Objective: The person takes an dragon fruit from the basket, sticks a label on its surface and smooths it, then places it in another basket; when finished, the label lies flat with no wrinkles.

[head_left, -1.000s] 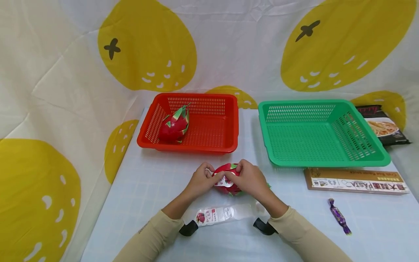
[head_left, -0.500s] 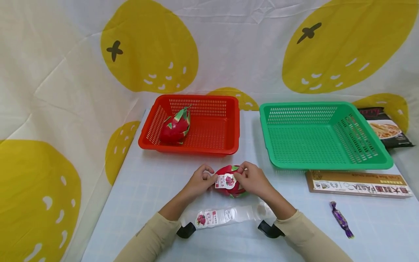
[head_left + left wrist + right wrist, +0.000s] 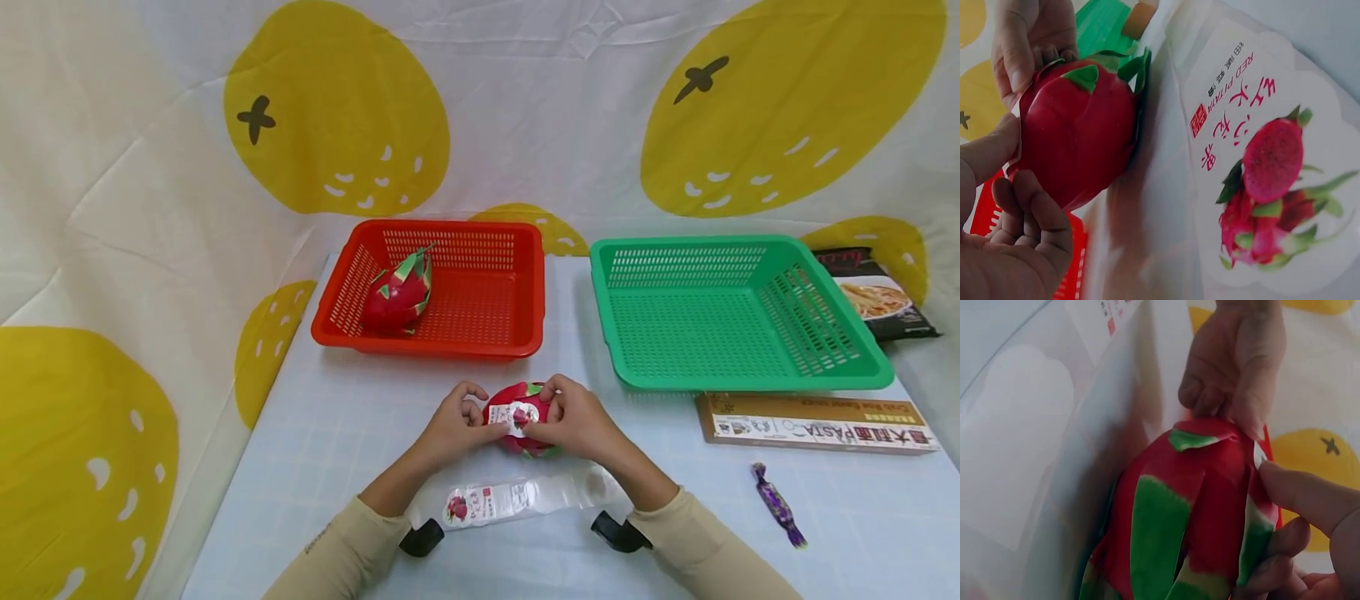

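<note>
A red dragon fruit (image 3: pixel 522 391) with green-tipped scales lies on the table between the two hands. On its near face is a white sticker (image 3: pixel 498 414) with a dragon fruit picture. My left hand (image 3: pixel 452 428) holds the fruit's left side, curled fingers against the skin, thumb over the sticker. From the right, my right hand (image 3: pixel 581 422) grips the fruit, its thumb pressing the sticker's other end. Closer to the body, a clear strip (image 3: pixel 551 493) carrying another printed label (image 3: pixel 1260 156) lies flat. The right wrist view shows the fruit's scales (image 3: pixel 1160 531) and both thumbs meeting at the sticker.
A red basket (image 3: pixel 450 348) behind the hands holds another dragon fruit (image 3: pixel 397 297). To its right stands a green basket (image 3: pixel 750 382). A pasta box (image 3: pixel 821 423), a purple wrapped candy (image 3: pixel 778 506) and a black food packet (image 3: pixel 885 296) lie on the right side.
Half a second ago the thumbs were out at the sticker's edges; now they have come inward over it. The fruit stays in about the same place between the hands.
</note>
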The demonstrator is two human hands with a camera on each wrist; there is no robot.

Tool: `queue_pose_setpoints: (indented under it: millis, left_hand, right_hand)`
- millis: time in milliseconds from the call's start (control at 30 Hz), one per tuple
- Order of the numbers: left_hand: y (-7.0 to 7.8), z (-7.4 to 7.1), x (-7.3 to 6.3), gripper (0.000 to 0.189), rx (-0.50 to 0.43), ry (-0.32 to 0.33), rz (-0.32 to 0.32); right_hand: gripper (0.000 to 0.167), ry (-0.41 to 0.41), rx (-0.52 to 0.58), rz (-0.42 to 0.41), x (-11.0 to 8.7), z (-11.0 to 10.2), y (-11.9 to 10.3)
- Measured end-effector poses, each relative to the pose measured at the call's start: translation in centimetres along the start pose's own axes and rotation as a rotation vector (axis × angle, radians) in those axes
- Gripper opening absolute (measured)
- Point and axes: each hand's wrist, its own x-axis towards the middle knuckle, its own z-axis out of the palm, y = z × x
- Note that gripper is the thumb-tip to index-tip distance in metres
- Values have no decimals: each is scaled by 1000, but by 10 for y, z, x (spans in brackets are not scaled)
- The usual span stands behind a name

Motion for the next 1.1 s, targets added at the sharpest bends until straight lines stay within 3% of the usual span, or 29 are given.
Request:
queue_pose_setpoints:
  millis: [200,267,367,467,600,700,800,900,1000,1100]
  left_hand:
    - [-5,-8,2,53,-55,-80,-2]
    - [-7,-9,2,51,-67,-102,2]
    - [-9,-10,0,50,-80,-129,5]
    - [-11,-10,-2,51,-90,-139,22]
    - [-11,-10,-6,46,-97,-103,80]
    - [-8,-11,-8,40,-98,-39,104]
    - [-2,-12,-10,34,-111,35,104]
    - [10,-13,-12,27,-172,86,99]
    - [23,-8,-8,27,-266,81,114]
    - [39,2,1,28,-338,27,124]
  right_hand:
    - [44,-75,41,-62,-2,-7,6]
    - [45,-63,12,-91,-5,-9,7]
    - [54,-7,-150,-210,-9,-8,9]
    - [79,24,-345,-330,-7,-6,11]
    - [108,-72,-448,-382,4,-4,18]
    - [112,-112,-462,-381,13,-1,27]
    - [111,-87,-472,-406,17,2,34]
    - [108,-51,-468,-430,8,-1,34]
    - [106,-21,-404,-404,-18,-24,24]
    - [107,21,-252,-354,-45,-67,6]
